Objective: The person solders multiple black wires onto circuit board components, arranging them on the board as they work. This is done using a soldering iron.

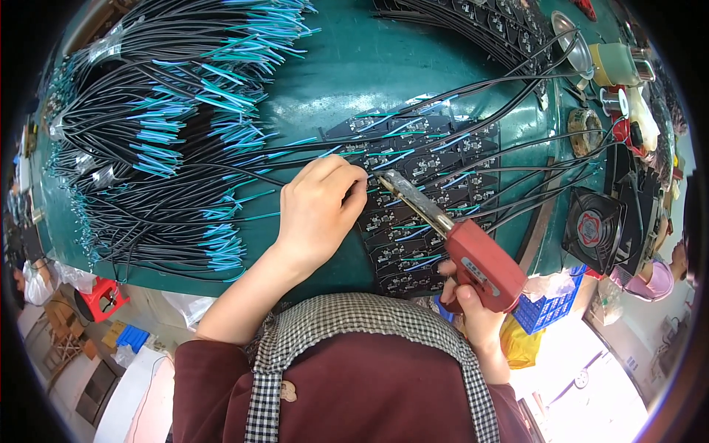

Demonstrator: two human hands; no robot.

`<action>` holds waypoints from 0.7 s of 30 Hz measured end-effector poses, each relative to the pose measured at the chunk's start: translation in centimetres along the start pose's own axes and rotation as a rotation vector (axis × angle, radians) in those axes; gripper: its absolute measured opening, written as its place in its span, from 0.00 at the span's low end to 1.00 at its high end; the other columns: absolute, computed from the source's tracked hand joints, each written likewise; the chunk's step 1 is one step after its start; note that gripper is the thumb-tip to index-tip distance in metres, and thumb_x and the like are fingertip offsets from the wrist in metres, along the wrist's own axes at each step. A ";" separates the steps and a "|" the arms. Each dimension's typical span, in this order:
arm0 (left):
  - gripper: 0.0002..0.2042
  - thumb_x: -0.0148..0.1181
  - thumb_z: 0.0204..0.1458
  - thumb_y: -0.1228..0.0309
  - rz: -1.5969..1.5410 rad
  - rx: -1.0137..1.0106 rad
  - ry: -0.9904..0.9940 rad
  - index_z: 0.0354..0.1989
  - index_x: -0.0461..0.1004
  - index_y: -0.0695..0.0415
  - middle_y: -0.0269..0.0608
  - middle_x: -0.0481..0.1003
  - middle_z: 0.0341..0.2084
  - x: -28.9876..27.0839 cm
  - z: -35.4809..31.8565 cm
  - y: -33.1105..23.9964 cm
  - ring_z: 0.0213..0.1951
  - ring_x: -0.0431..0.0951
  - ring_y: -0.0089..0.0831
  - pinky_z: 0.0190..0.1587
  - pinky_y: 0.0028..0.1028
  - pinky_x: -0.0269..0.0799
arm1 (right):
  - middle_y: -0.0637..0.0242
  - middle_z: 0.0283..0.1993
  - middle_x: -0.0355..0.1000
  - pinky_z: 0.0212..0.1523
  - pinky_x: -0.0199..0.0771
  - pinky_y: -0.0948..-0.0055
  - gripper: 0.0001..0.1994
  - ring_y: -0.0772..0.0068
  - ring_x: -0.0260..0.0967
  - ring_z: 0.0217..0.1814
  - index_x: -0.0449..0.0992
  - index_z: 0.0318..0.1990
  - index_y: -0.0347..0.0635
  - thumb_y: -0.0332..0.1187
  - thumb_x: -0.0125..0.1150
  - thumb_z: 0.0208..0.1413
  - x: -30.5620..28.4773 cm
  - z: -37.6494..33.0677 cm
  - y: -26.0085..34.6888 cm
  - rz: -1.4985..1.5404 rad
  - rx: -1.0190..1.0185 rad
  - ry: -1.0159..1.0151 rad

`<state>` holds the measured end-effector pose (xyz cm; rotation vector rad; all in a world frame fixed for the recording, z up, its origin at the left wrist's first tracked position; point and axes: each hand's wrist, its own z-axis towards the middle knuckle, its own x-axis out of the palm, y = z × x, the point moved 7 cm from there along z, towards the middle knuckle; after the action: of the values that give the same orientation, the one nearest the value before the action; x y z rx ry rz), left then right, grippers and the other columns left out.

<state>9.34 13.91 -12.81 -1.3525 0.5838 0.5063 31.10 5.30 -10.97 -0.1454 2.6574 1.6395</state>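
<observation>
My right hand [476, 310] is wrapped round the handle of a red soldering gun [484, 266]. Its metal tip reaches up and left to a panel of black circuit boards [425, 199] on the green table. Close by that tip, my left hand [321, 203] pinches a black cable [258, 176] with its thumb and forefinger, right above the boards. The cable's end is hidden by the fingers. Several black cables with blue and teal wire ends [399, 156] lie across the panel, and I cannot tell which are joined to it.
Thick bundles of black cables [148, 81] cover the table's left side. More circuit boards [509, 29] lie at the far right. Along the right edge are a metal dish [572, 40], a yellowish bottle [614, 64], a solder spool [614, 102], a tape roll [585, 133] and a black fan [593, 227].
</observation>
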 end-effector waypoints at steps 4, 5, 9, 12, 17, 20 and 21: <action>0.05 0.60 0.40 0.81 0.018 -0.004 -0.002 0.27 0.73 0.61 0.39 0.72 0.23 -0.2 -0.1 0.1 0.26 0.73 0.32 0.29 0.27 0.69 | 0.50 0.51 0.69 0.28 0.67 0.79 0.27 0.76 0.68 0.28 0.61 0.56 0.32 0.37 0.61 0.52 -0.4 -0.3 0.5 0.221 -0.069 0.053; 0.05 0.60 0.40 0.81 0.026 -0.005 -0.006 0.27 0.73 0.61 0.39 0.72 0.23 -0.3 -0.1 0.0 0.26 0.73 0.32 0.29 0.27 0.69 | 0.50 0.51 0.69 0.28 0.67 0.79 0.27 0.76 0.68 0.28 0.61 0.56 0.32 0.37 0.61 0.52 -0.4 -0.5 0.5 0.225 -0.072 0.060; 0.05 0.59 0.41 0.81 0.050 0.003 -0.014 0.27 0.74 0.60 0.38 0.72 0.24 -0.1 -0.2 -0.4 0.28 0.73 0.34 0.30 0.29 0.68 | 0.50 0.48 0.70 0.25 0.66 0.81 0.28 0.75 0.68 0.28 0.62 0.55 0.30 0.41 0.61 0.53 -1.2 -0.8 0.9 0.171 -0.118 0.010; 0.04 0.59 0.41 0.81 0.024 0.020 -0.043 0.27 0.73 0.60 0.38 0.72 0.24 0.1 -0.2 -0.4 0.28 0.73 0.33 0.30 0.28 0.68 | 0.51 0.46 0.70 0.26 0.66 0.81 0.27 0.76 0.68 0.28 0.63 0.54 0.30 0.40 0.61 0.53 -1.3 -1.0 0.8 0.200 -0.117 -0.020; 0.03 0.60 0.42 0.79 0.039 -0.079 -0.013 0.26 0.72 0.60 0.38 0.71 0.22 0.1 0.0 -0.2 0.27 0.73 0.31 0.29 0.28 0.68 | 0.54 0.44 0.70 0.28 0.67 0.79 0.22 0.77 0.67 0.28 0.64 0.53 0.31 0.33 0.59 0.53 -0.1 -0.3 0.1 0.245 -0.111 0.028; 0.03 0.60 0.42 0.77 0.067 -0.078 -0.040 0.25 0.72 0.59 0.38 0.71 0.22 0.1 0.0 -0.2 0.26 0.73 0.31 0.29 0.28 0.68 | 0.58 0.39 0.70 0.28 0.67 0.79 0.20 0.77 0.67 0.27 0.64 0.52 0.32 0.30 0.58 0.53 0.4 -0.1 -0.1 0.255 -0.059 0.011; 0.03 0.60 0.41 0.77 0.067 -0.071 -0.039 0.25 0.72 0.59 0.38 0.70 0.22 0.2 0.0 -0.2 0.26 0.73 0.32 0.29 0.28 0.68 | 0.58 0.39 0.70 0.28 0.67 0.79 0.20 0.77 0.67 0.27 0.64 0.52 0.32 0.30 0.58 0.53 0.5 0.0 -0.2 0.254 -0.059 0.010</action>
<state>9.60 13.87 -12.80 -1.3906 0.5854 0.6121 30.66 5.14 -11.16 0.1919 2.7302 1.7890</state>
